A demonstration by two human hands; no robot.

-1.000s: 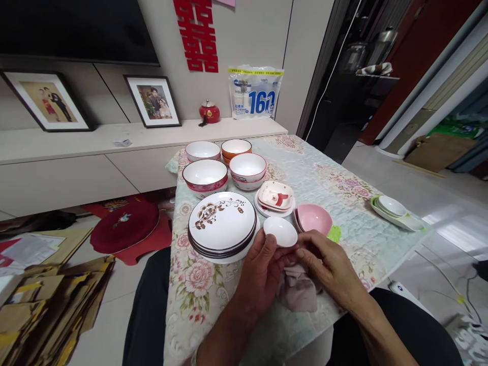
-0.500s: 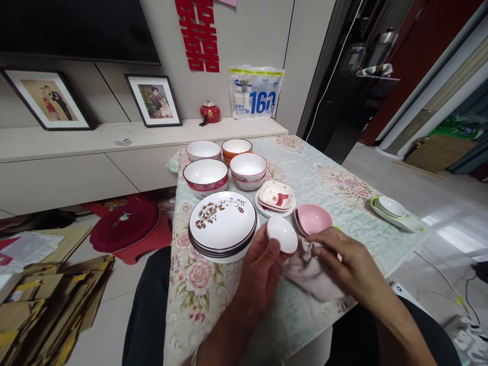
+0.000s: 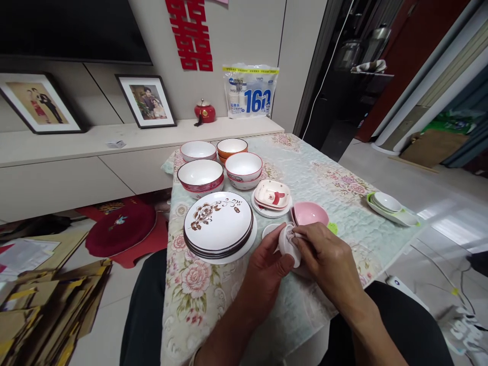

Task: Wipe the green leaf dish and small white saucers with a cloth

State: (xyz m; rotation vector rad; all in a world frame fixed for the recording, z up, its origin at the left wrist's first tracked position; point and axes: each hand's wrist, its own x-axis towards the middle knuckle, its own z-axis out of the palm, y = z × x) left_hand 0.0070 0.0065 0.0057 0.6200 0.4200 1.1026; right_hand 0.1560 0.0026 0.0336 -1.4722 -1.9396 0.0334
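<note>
My left hand (image 3: pixel 269 267) is closed around a small white bowl (image 3: pixel 288 249), its thumb along the near rim. The bowl is tipped on its side, with its inside turned toward my right hand (image 3: pixel 326 254). The fingers of that hand are pinched together at the bowl, holding a pale pink cloth, most of which is hidden by the hands. Behind my left fingers a white dish (image 3: pixel 270 230) shows in part. Just beyond my hands sits a pink bowl (image 3: pixel 311 212), with a bit of bright green (image 3: pixel 333 228) beside it.
Left of my hands is a stack of flower-patterned plates (image 3: pixel 218 221). Small square dishes (image 3: pixel 272 194) lie on round plates behind. Several stacked bowls (image 3: pixel 201 174) stand farther back. At the right edge, white bowls (image 3: pixel 387 202) rest on a green-edged tray (image 3: pixel 404 218).
The small bowl has turned from facing up to standing on its side. My right hand has moved left and up to it with the cloth, which was spread out below before.
</note>
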